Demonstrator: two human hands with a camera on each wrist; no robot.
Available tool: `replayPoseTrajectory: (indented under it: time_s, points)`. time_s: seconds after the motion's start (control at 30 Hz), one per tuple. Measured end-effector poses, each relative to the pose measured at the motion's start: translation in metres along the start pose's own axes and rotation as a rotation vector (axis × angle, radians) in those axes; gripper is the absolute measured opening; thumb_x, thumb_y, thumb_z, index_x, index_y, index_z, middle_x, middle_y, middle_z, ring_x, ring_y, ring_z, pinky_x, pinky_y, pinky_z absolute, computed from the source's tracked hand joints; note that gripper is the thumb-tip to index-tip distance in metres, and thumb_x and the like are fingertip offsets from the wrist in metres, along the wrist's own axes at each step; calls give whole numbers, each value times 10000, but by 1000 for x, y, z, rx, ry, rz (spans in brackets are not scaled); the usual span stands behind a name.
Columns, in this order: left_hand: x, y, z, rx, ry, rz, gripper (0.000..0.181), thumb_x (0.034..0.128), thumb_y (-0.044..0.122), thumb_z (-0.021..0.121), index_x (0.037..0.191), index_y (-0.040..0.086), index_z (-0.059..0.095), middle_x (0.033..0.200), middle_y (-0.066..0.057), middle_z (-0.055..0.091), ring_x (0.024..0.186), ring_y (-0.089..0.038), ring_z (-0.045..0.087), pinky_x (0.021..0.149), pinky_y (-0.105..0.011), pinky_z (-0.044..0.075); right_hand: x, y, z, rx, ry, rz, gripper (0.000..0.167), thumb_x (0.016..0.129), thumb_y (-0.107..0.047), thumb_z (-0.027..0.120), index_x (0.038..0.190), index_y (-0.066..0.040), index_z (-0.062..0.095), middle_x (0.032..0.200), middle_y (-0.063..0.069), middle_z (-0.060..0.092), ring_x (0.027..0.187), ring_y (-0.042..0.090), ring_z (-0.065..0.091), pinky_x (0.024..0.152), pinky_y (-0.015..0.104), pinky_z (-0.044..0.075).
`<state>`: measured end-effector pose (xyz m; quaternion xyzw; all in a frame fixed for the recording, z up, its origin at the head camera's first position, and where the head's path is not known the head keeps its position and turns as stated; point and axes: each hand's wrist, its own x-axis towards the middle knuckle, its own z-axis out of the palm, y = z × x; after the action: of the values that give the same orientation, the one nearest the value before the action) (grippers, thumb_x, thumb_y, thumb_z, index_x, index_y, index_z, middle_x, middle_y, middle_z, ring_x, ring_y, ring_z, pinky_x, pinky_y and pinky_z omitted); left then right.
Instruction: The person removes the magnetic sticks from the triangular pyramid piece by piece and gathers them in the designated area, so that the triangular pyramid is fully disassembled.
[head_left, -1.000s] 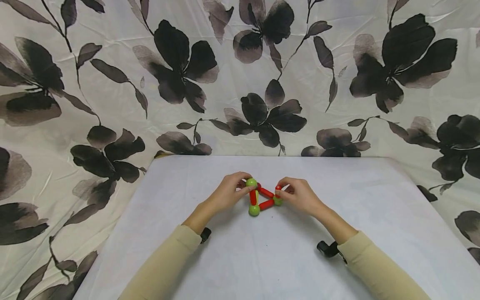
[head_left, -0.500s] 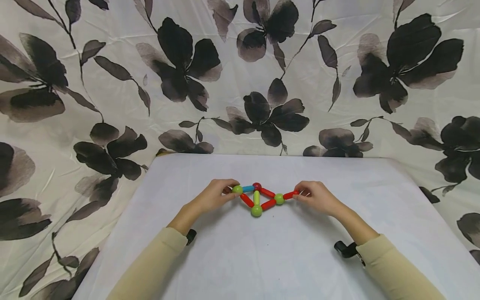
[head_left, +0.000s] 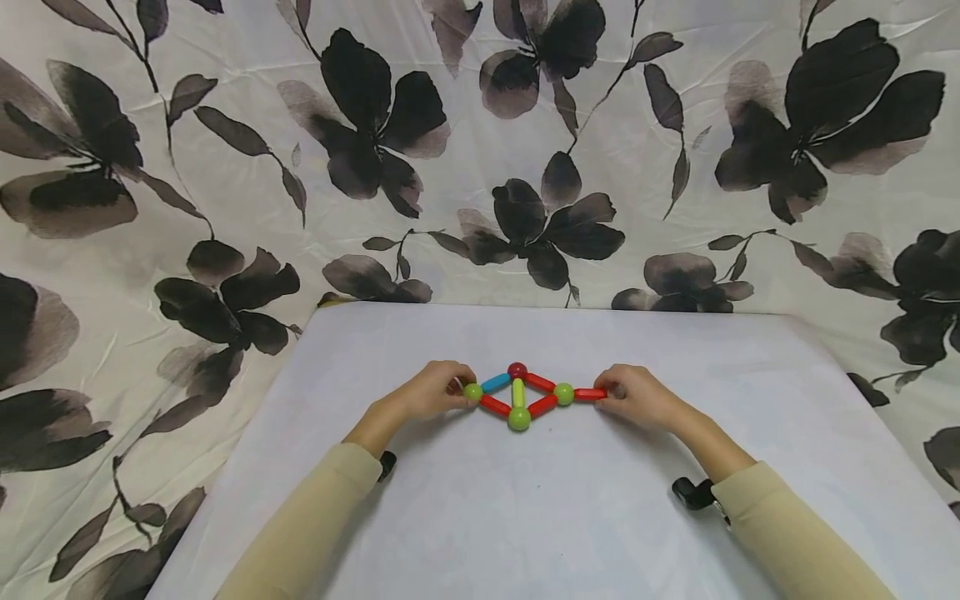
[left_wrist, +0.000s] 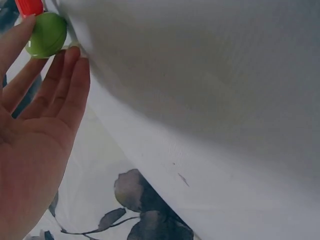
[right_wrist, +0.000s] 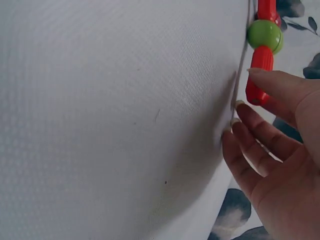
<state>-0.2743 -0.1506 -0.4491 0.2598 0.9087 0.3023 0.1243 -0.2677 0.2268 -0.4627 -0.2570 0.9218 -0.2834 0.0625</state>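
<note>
A flat diamond of toy rods and balls lies between my hands in the head view. My left hand [head_left: 433,390] pinches the green ball [head_left: 472,392] at its left corner, with thumb and fingers on it in the left wrist view. From that ball a blue rod [head_left: 496,383] runs to a red ball [head_left: 517,370], and a red rod [head_left: 495,406] to the front green ball [head_left: 519,418]. A yellow-green rod [head_left: 518,392] crosses the middle. My right hand [head_left: 637,395] pinches the end of a red rod [right_wrist: 260,75] that sticks out from the right green ball [head_left: 563,393].
The white tabletop [head_left: 525,517] stretches around the toy on all sides. Behind its far edge hangs a white cloth with dark flowers [head_left: 558,229]. A black wrist device [head_left: 692,493] sits at the right cuff.
The left part of the toy has swung outward and down to the left, opening into a flat diamond. My right hand has moved right, bringing the upright red rod into line.
</note>
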Motion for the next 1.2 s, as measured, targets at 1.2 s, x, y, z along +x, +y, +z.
replayPoseTrajectory:
  time_s: [1.2]
  points:
    - [2,-10,7,-95,-23,-14,283,932,164,768,1172,38,687,994,-29,665,848,-124,598,797,-289,501,43,-106,55,51,29,-128,303,912,-168,784,1144,17,724,999,95,677,895,217,624,791,311,548]
